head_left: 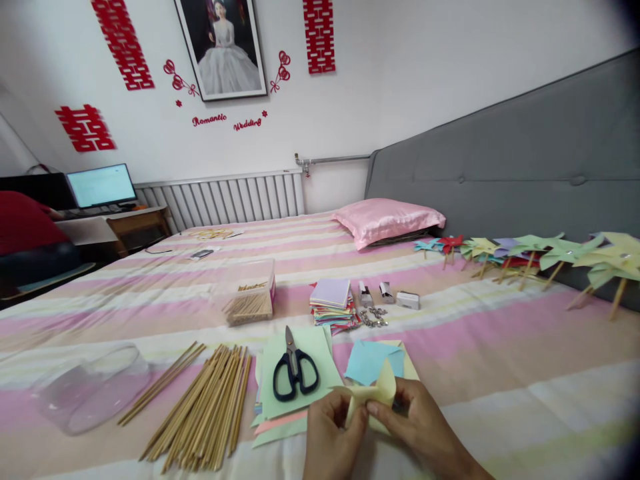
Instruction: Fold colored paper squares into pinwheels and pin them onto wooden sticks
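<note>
- Nearest: left hand (331, 427) pinching the near side of the pale yellow paper (370, 395), thumb and fingertips closed on it, no gap seen.
- Right hand (420, 417) beside it, thumb pressed on the same sheet, fingers behind; grip together, likely to keep the bent corners from springing back. One corner stands up between the hands.
- Far left: clear plastic tub (80, 393), lying tipped on the striped bedding.
- Next: wooden sticks (205, 413), loosely fanned, probably so singles lift easily.
- Clear box (260, 270) beyond, thin sticks inside.
- Scissors (290, 343) on green sheets (270, 347), handles toward the person, presumably for quick pickup.
- Stack of coloured squares (333, 293); small metal pieces (374, 317) just beside.
- Blue paper (375, 360) just beyond the hands.
- Far right: pinwheels (565, 252) rowed along the headboard, seemingly out of the way.
</note>
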Tool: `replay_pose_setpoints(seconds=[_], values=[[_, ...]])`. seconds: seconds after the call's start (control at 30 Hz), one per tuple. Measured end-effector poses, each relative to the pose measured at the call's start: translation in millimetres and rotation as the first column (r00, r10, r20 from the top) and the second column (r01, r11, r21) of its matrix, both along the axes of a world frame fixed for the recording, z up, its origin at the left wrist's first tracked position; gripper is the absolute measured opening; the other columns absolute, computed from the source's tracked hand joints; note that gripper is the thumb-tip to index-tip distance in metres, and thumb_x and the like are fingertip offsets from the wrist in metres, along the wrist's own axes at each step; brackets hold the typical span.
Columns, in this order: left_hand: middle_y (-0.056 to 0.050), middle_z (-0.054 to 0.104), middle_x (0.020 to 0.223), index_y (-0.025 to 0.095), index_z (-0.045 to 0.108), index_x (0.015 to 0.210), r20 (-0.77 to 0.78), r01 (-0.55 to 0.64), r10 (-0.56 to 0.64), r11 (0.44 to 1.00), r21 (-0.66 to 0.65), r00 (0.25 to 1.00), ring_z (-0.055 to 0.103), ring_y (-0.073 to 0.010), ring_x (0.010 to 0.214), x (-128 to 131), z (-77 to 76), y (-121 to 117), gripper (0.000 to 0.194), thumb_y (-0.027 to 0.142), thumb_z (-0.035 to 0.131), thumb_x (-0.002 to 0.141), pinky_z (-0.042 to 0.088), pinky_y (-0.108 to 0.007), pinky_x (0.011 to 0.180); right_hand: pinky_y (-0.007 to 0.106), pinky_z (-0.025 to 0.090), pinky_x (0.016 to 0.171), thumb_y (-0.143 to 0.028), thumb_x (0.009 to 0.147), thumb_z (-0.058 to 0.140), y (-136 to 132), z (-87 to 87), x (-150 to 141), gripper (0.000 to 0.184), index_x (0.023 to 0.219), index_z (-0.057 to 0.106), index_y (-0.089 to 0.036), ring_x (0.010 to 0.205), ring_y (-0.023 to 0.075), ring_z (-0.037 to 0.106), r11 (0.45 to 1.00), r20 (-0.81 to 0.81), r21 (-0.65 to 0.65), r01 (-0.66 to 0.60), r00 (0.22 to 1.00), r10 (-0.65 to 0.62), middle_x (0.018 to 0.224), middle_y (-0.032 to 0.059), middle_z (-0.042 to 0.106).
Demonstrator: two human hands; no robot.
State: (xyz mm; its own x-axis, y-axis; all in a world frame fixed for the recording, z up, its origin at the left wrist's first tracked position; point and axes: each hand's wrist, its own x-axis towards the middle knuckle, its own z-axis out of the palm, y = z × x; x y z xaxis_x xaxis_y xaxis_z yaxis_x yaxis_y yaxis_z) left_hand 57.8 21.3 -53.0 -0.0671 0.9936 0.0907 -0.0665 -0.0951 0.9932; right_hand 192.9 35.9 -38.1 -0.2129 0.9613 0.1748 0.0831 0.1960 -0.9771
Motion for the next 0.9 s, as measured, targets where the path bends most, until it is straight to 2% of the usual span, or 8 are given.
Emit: replay_pose_setpoints(seconds=[0.33, 0.5, 0.57, 0.63, 0.7, 0.73, 0.77, 0.9], values=[[-0.007, 0.069, 0.064, 0.014, 0.068, 0.071, -0.252, -0.002, 0.027, 0.995, 0.100, 0.967, 0.059, -0.0181, 0.059, 0.2, 6.1, -4.8, 0.024, 0.036, 0.060, 0.073, 0.044, -0.025, 0.056, 0.037, 0.049, 0.070, -0.037, 0.069, 0.068, 2.4, -7.6, 2.4, 0.031, 0.085, 0.071, -0.011, 0.075, 0.0274, 0.064, 0.998, -0.185, -0.064, -0.018, 0.983, 0.006, 0.079, 0.0106, 0.073], [-0.007, 0.071, 0.072, 0.017, 0.067, 0.076, -0.357, -0.262, 0.322, 0.943, 0.205, 0.877, 0.063, -0.0202, 0.068, -27.4, 15.7, 1.3, 0.025, 0.040, 0.057, 0.075, 0.046, -0.027, 0.064, 0.035, 0.051, 0.066, -0.038, 0.067, 0.072, 6.2, -12.9, 2.7, 0.035, 0.090, 0.069, -0.011, 0.072, 0.0247, 0.065, 0.978, -0.409, -0.201, -0.047, 0.911, -0.040, 0.076, 0.0089, 0.072], [-0.007, 0.071, 0.072, 0.016, 0.066, 0.081, -0.481, -0.403, 0.498, 0.867, 0.294, 0.721, 0.063, -0.0199, 0.065, -49.9, 20.2, 5.8, 0.026, 0.039, 0.055, 0.076, 0.046, -0.028, 0.065, 0.035, 0.051, 0.066, -0.038, 0.066, 0.073, 7.1, -15.6, 2.3, 0.035, 0.089, 0.069, -0.012, 0.073, 0.0245, 0.066, 0.971, -0.453, -0.235, -0.044, 0.889, -0.069, 0.075, 0.0077, 0.072], [-0.009, 0.071, 0.077, 0.015, 0.067, 0.087, -0.622, -0.561, 0.683, 0.707, 0.430, 0.384, 0.064, -0.0212, 0.069, -74.6, 25.8, 8.9, 0.026, 0.034, 0.052, 0.077, 0.045, -0.029, 0.069, 0.034, 0.051, 0.066, -0.038, 0.065, 0.074, 7.2, -17.0, 1.7, 0.035, 0.089, 0.069, -0.012, 0.073, 0.0240, 0.066, 0.969, -0.465, -0.242, -0.046, 0.882, -0.074, 0.075, 0.0072, 0.072], [-0.007, 0.071, 0.082, 0.019, 0.066, 0.096, -0.778, -0.687, 0.626, 0.588, 0.427, 0.052, 0.064, -0.0238, 0.076, -97.3, 32.2, 9.4, 0.030, 0.035, 0.047, 0.080, 0.043, -0.031, 0.065, 0.032, 0.051, 0.064, -0.038, 0.064, 0.074, 6.5, -16.7, 1.1, 0.035, 0.088, 0.070, -0.012, 0.072, 0.0230, 0.065, 0.970, -0.460, -0.238, -0.048, 0.885, -0.069, 0.075, 0.0069, 0.072], [-0.006, 0.071, 0.088, 0.021, 0.066, 0.096, -0.861, -0.703, 0.509, 0.604, 0.376, -0.023, 0.063, -0.0250, 0.079, -106.9, 35.3, 8.6, 0.029, 0.034, 0.046, 0.080, 0.042, -0.031, 0.062, 0.032, 0.051, 0.064, -0.038, 0.064, 0.074, 5.9, -16.1, 0.8, 0.035, 0.088, 0.070, -0.012, 0.071, 0.0226, 0.065, 0.971, -0.454, -0.236, -0.045, 0.888, -0.069, 0.074, 0.0068, 0.072], [-0.006, 0.071, 0.089, 0.021, 0.068, 0.091, -0.886, -0.702, 0.461, 0.620, 0.351, -0.036, 0.063, -0.0257, 0.081, -115.1, 38.1, 7.4, 0.026, 0.032, 0.047, 0.078, 0.041, -0.031, 0.062, 0.031, 0.050, 0.064, -0.038, 0.064, 0.075, 5.3, -15.3, 0.5, 0.035, 0.087, 0.070, -0.012, 0.071, 0.0225, 0.065, 0.971, -0.445, -0.236, -0.038, 0.893, -0.073, 0.074, 0.0067, 0.072], [-0.013, 0.070, 0.086, 0.019, 0.072, 0.082, -0.926, -0.755, 0.365, 0.579, 0.308, -0.098, 0.061, -0.0350, 0.083, -134.4, 44.5, 1.5, 0.030, 0.029, 0.044, 0.075, 0.040, -0.039, 0.064, 0.032, 0.050, 0.062, -0.042, 0.061, 0.074, 3.4, -11.9, -0.4, 0.038, 0.086, 0.070, -0.013, 0.070, 0.0239, 0.065, 0.967, -0.407, -0.255, -0.014, 0.909, -0.094, 0.072, 0.0068, 0.072]])
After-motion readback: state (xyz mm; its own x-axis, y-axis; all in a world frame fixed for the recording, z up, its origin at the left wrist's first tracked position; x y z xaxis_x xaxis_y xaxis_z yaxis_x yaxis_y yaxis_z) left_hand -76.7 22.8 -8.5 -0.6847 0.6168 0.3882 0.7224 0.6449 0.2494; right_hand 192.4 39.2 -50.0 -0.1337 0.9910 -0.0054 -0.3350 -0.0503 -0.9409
